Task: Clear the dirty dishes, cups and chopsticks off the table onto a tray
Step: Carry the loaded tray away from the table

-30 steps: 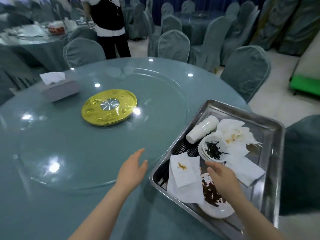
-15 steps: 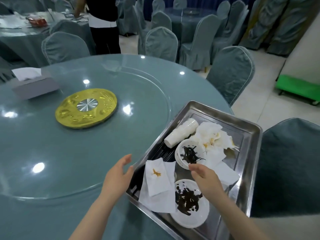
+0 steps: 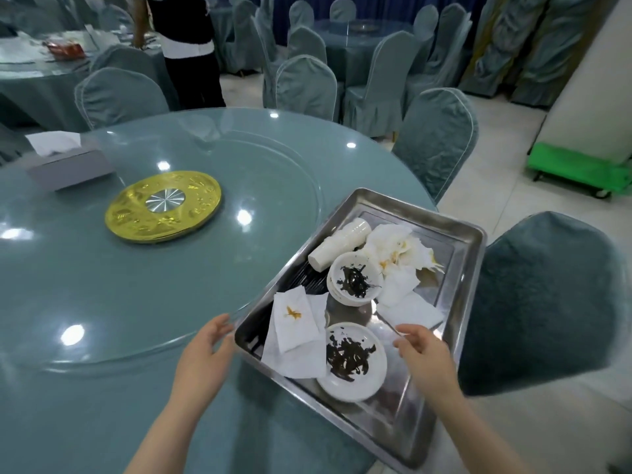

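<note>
A steel tray lies on the right side of the round table. In it are a lying stack of white cups, a white bowl and a white plate, both with dark scraps. A stained napkin, crumpled napkins and dark chopsticks lie there too, the chopsticks partly under the napkin. My left hand hovers at the tray's near-left corner with relaxed fingers and holds nothing. My right hand hovers over the tray just right of the plate, fingers loosely bent.
A glass turntable with a gold disc fills the table's middle. A grey tissue box stands at the far left. Covered chairs ring the table. A person stands at the back, and a green cart is on the floor at right.
My right hand has slid from above the plate to its right side. My left hand has drawn closer to the tray's corner. The tray's contents stay put.
</note>
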Demonstrator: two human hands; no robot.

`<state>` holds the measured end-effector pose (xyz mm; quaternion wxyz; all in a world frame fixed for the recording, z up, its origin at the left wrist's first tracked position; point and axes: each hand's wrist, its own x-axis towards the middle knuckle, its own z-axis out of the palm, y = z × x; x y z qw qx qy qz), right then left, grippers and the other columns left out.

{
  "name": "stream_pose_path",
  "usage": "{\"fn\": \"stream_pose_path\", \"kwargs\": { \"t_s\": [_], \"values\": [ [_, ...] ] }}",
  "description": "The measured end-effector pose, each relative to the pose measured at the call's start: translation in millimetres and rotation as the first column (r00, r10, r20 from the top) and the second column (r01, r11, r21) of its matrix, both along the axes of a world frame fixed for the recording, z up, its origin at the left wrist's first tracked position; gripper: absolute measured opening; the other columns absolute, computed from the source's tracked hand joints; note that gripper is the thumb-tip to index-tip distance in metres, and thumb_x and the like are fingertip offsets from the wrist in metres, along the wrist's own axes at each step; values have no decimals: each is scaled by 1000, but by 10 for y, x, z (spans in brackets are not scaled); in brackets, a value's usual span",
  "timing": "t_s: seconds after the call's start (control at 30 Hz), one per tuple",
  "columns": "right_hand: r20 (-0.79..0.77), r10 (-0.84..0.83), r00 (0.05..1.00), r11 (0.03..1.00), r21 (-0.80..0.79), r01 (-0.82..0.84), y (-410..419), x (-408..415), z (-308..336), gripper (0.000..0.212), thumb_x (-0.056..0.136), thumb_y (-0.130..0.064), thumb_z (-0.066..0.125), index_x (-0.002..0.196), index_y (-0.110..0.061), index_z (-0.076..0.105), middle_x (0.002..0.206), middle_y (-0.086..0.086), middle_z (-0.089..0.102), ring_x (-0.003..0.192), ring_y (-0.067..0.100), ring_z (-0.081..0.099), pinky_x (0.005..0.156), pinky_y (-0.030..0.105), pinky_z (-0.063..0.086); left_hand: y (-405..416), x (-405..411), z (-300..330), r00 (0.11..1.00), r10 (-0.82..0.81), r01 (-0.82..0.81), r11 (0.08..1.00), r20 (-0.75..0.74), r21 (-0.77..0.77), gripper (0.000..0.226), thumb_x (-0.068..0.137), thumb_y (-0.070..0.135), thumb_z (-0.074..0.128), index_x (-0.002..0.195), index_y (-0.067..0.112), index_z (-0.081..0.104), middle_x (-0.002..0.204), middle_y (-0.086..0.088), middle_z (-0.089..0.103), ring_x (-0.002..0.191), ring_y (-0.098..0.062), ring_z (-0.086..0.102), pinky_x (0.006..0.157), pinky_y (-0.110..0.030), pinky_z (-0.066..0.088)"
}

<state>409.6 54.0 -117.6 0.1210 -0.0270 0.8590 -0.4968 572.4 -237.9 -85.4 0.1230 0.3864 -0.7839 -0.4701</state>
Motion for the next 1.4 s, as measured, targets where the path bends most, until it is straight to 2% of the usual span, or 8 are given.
{"fn": "stream_pose_path", "kwargs": {
  "t_s": [0.13,0.3,0.43,0.63,0.77,0.9,1.2,1.4],
  "values": [
    [16,-73,997,996,53,72,431,229,19,17,89,-19,63,100,-31,61,76,-6,66,52,9,57,45,20,47,284,209,74,999,6,-6,1000,-31,20,32,93,12,53,122,26,55,106,14,65,102,-7,59,76,-20,41],
    [109,-158,981,984,97,148,842,380,-41,19,87,-24,65,105,-24,59,81,-5,64,67,12,62,63,32,54,652,316,94,999,4,-2,999,-45,53,34,94,4,48,118,25,56,98,12,67,88,13,54,62,-5,38],
    [242,-157,957,977,179,115,926,323,-60,48,85,-38,67,123,-20,44,88,-6,57,76,14,61,59,29,47,785,311,116,999,-14,17,997,-35,74,33,93,7,49,114,31,57,98,15,69,87,8,59,62,-12,41],
    [271,-118,955,977,203,63,765,9,-39,70,90,-32,61,145,-19,19,113,9,63,86,27,65,77,42,55,678,-30,153,1000,9,-9,996,-1,86,32,92,8,49,114,30,57,95,15,71,92,-2,62,69,-21,44],
    [271,-90,958,970,244,22,641,-254,-31,75,97,-25,45,150,-25,-8,103,14,64,80,30,65,73,44,57,640,-477,115,1000,-17,15,996,20,91,32,90,9,50,114,29,58,95,12,72,80,-13,62,68,-32,47],
    [274,-44,961,944,327,-50,625,-400,-68,81,98,-25,40,146,-24,-25,84,15,65,73,29,67,69,46,58,604,-846,49,997,-33,31,999,64,34,32,90,16,49,111,38,55,96,18,70,59,-6,56,52,-26,42],
    [224,-33,974,887,456,-75,772,-676,-206,84,97,-32,45,147,-28,-23,76,6,63,65,23,64,62,38,57,422,-1332,-195,988,-123,123,992,93,2,36,91,13,48,123,27,56,113,10,64,94,-7,61,71,-23,43],
    [266,-84,960,827,557,-81,881,-776,-173,82,97,-34,43,145,-35,-24,60,0,56,45,14,49,40,25,35,61,-1621,-411,962,-159,192,972,221,-138,47,87,13,52,134,17,52,133,-4,58,119,-25,56,97,-42,43]
  ]
}}
